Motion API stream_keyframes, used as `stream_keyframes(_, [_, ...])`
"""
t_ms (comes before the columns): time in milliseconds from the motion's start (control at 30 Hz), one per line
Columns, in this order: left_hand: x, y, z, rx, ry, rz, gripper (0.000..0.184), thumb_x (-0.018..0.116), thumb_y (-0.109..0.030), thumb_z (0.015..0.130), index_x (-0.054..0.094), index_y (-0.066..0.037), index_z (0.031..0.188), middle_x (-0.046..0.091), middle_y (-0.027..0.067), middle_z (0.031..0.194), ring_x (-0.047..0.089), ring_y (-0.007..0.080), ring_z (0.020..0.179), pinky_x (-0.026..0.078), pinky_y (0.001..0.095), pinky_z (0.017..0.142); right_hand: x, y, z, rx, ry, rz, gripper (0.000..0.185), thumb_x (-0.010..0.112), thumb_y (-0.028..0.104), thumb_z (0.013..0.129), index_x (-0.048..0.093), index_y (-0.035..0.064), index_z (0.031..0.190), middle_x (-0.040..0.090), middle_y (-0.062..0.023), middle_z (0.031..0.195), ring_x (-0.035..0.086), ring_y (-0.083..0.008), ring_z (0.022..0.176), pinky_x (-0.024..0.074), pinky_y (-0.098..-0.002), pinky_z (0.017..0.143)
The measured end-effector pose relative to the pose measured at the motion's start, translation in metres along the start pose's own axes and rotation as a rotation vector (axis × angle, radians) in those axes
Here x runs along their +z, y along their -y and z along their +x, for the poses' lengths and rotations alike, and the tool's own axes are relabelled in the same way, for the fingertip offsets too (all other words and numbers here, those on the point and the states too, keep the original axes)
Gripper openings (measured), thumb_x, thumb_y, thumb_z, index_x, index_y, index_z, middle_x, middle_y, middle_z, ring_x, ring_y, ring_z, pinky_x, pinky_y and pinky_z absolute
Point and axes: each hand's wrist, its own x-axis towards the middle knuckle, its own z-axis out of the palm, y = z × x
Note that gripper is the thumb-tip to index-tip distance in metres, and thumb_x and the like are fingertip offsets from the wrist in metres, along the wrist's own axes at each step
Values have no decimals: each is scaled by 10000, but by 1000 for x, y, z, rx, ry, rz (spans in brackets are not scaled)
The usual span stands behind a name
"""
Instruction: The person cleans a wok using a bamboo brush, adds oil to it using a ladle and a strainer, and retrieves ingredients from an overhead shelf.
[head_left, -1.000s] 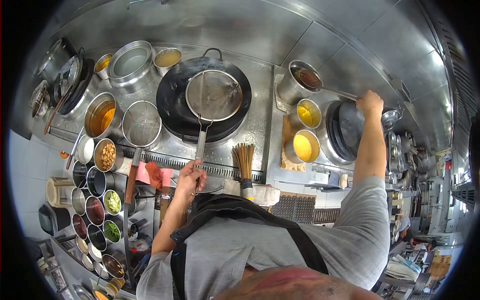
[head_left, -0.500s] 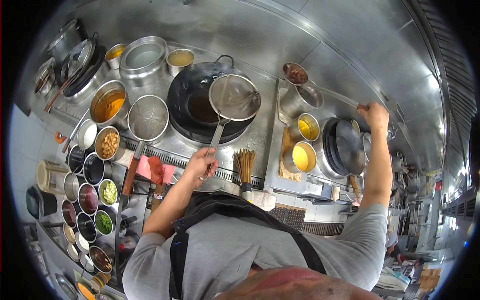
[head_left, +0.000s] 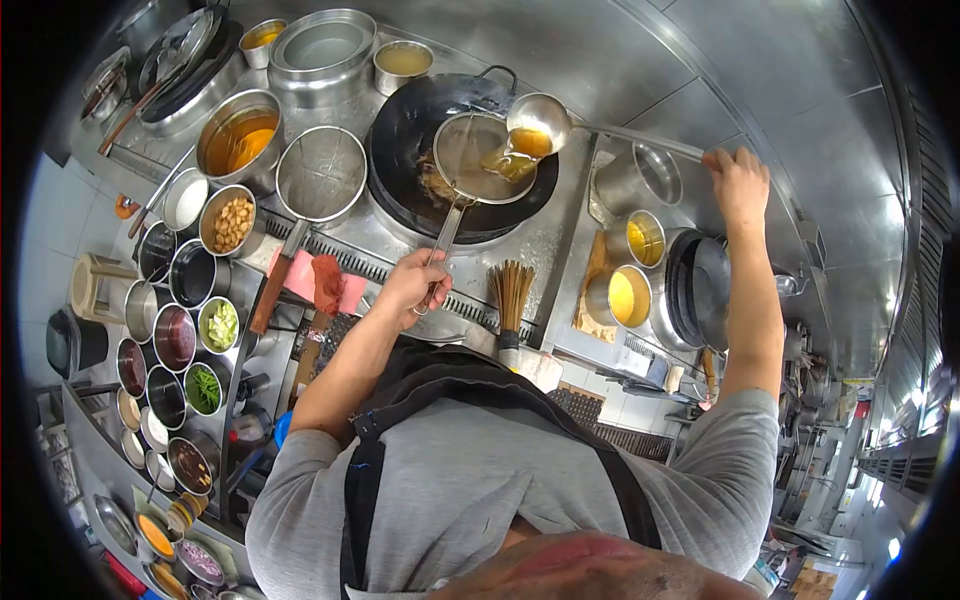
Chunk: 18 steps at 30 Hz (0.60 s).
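Observation:
My left hand [head_left: 415, 288] is closed round the handle of a round mesh strainer [head_left: 465, 150], which lies over the right part of a black wok [head_left: 405, 120]. With my right hand [head_left: 738, 183] I grip the far end of a long-handled ladle [head_left: 540, 112]. The ladle's bowl tilts above the strainer, and amber liquid pours from it into the mesh. Some brownish liquid shows in the wok beneath. To the right of the wok is a tall steel pot [head_left: 635, 178]. A bamboo brush [head_left: 512, 295] stands just in front of the wok.
A second strainer [head_left: 320, 175] rests at the left, beside a pot of orange liquid [head_left: 238, 140] and a pot of peanut-like pieces [head_left: 233, 224]. Several ingredient pots fill the left rack. Two yellow-filled pots [head_left: 628, 297] and stacked dark pans [head_left: 705, 290] are at the right.
The ladle has come up out of the tall pot and moved left over the strainer, where it now pours. The strainer has shifted toward the wok's right side. The camera view has shifted too.

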Motion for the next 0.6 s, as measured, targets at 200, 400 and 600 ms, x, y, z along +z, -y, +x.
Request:
stream_keyframes(200, [-5, -3, -10, 35, 15, -44, 378, 505, -12, 861, 413, 45, 1223, 574, 89, 696, 491, 124, 474, 360, 229, 371, 33, -20, -1, 56, -129, -34, 252, 678, 185, 768, 637, 159, 1015, 581, -34, 861, 600, -233, 850, 448, -410, 742])
stream_keyframes(400, [-2, -14, -15, 35, 28, -105, 406, 494, -23, 877, 397, 41, 1266, 578, 92, 732, 478, 112, 473, 353, 219, 367, 42, -70, -24, 196, 42, -120, 151, 614, 279, 842, 646, 206, 971, 653, -55, 789, 648, -271, 811, 464, -438, 712])
stream_keyframes(600, [-5, -9, -4, 158, 3, -180, 371, 507, -31, 896, 445, -30, 1262, 586, 82, 734, 488, 108, 475, 369, 215, 373, 64, -118, -48, 292, 336, -240, 215, 542, 337, 884, 709, 207, 920, 697, -86, 799, 680, -301, 776, 497, -439, 723])
